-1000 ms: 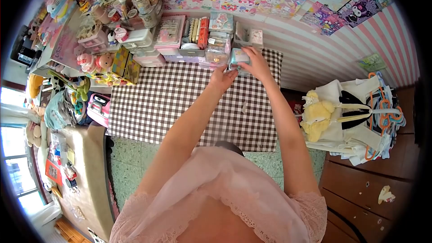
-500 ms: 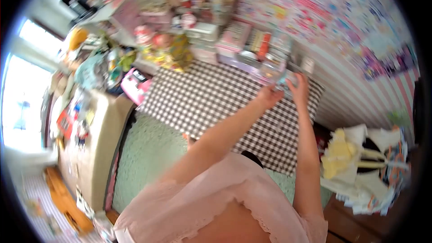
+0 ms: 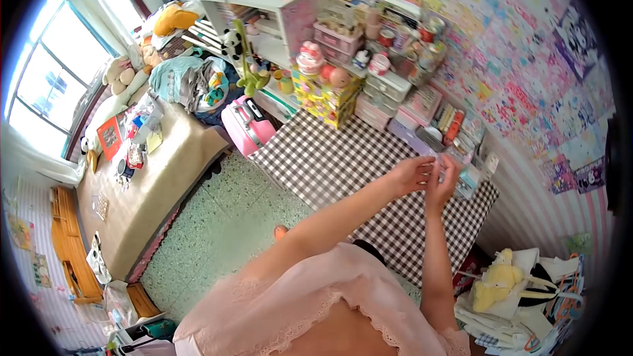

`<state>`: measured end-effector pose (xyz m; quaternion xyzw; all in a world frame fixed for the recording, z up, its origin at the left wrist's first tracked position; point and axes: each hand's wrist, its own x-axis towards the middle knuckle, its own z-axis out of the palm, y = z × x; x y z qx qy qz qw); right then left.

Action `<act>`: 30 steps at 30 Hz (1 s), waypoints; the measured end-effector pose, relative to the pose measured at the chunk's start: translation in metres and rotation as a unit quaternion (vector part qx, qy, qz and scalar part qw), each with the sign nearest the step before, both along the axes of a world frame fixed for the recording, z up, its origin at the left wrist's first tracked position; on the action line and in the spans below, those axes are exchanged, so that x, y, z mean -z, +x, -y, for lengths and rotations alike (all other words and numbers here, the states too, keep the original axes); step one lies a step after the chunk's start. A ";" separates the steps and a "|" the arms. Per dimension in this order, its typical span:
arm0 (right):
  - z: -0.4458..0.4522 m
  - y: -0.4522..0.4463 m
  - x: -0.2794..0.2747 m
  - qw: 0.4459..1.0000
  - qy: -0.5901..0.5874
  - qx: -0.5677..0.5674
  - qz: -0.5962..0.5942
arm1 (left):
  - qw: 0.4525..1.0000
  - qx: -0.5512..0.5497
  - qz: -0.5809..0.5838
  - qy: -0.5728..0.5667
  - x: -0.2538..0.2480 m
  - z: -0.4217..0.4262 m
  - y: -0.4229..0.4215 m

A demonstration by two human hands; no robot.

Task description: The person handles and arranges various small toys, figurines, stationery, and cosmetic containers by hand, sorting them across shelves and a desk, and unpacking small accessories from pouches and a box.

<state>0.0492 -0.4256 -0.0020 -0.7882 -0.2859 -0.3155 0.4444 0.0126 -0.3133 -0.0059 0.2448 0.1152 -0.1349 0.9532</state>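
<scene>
Above the far right part of the black-and-white checked tablecloth (image 3: 316,165), my hands meet with their fingertips close together. My left hand (image 3: 414,175) reaches in from the left with its fingers curled. My right hand (image 3: 443,181) is upright beside it, thumb and fingers bent in a pinch. Something small and pale seems to be between the fingertips, too small and covered to name. Just beyond the hands is a lilac organizer box (image 3: 410,137) with small items in it. A pale blue box (image 3: 469,181) is right of my right hand.
A yellow patterned box (image 3: 323,95) and white drawers (image 3: 389,86) stand along the table's back. At left are a pink suitcase (image 3: 247,125) and a bed (image 3: 158,165) with clutter. Hung clothes (image 3: 521,296) are at lower right; a stickered wall (image 3: 514,46) rises behind.
My hands were apart near the organizer and have come together at the fingertips. The view has shifted, so the table items appear lower and further right, and the picture is sharper.
</scene>
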 end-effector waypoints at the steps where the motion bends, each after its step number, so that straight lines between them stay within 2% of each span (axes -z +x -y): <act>1: -0.026 -0.016 -0.007 0.998 0.012 -0.051 -0.031 | 0.999 -0.017 0.034 0.030 -0.009 -0.021 -0.017; 2: -0.050 -0.032 -0.012 0.993 0.022 -0.101 -0.065 | 0.997 -0.054 0.025 0.055 -0.015 -0.042 -0.034; 3: -0.078 -0.043 -0.013 0.994 0.009 -0.106 -0.017 | 0.994 -0.079 0.021 0.072 -0.021 -0.065 -0.049; 6: -0.149 -0.087 -0.023 0.986 0.009 -0.169 -0.014 | 0.982 -0.130 0.068 0.116 -0.036 -0.131 -0.104; 8: -0.195 -0.111 -0.017 0.973 0.022 -0.230 -0.031 | 0.971 -0.171 0.024 0.163 -0.040 -0.174 -0.140; 9: -0.216 -0.122 -0.016 0.972 0.020 -0.232 -0.024 | 0.971 -0.175 0.030 0.161 -0.037 -0.193 -0.156; 11: -0.254 -0.146 -0.013 0.951 0.008 -0.307 -0.030 | 0.958 -0.236 0.016 0.160 -0.029 -0.228 -0.188; 16: -0.343 -0.203 -0.009 0.925 -0.003 -0.379 -0.026 | 0.932 -0.317 -0.020 0.175 -0.041 -0.295 -0.269; 20: -0.395 -0.223 -0.038 0.899 -0.004 -0.436 -0.026 | 0.918 -0.357 -0.007 0.173 -0.042 -0.335 -0.307; 23: -0.435 -0.201 -0.068 0.909 0.017 -0.415 0.036 | 0.919 -0.354 0.032 0.171 -0.048 -0.353 -0.325; 30: -0.499 -0.116 -0.143 0.945 0.086 -0.308 0.063 | 0.916 -0.356 0.028 0.182 -0.050 -0.397 -0.316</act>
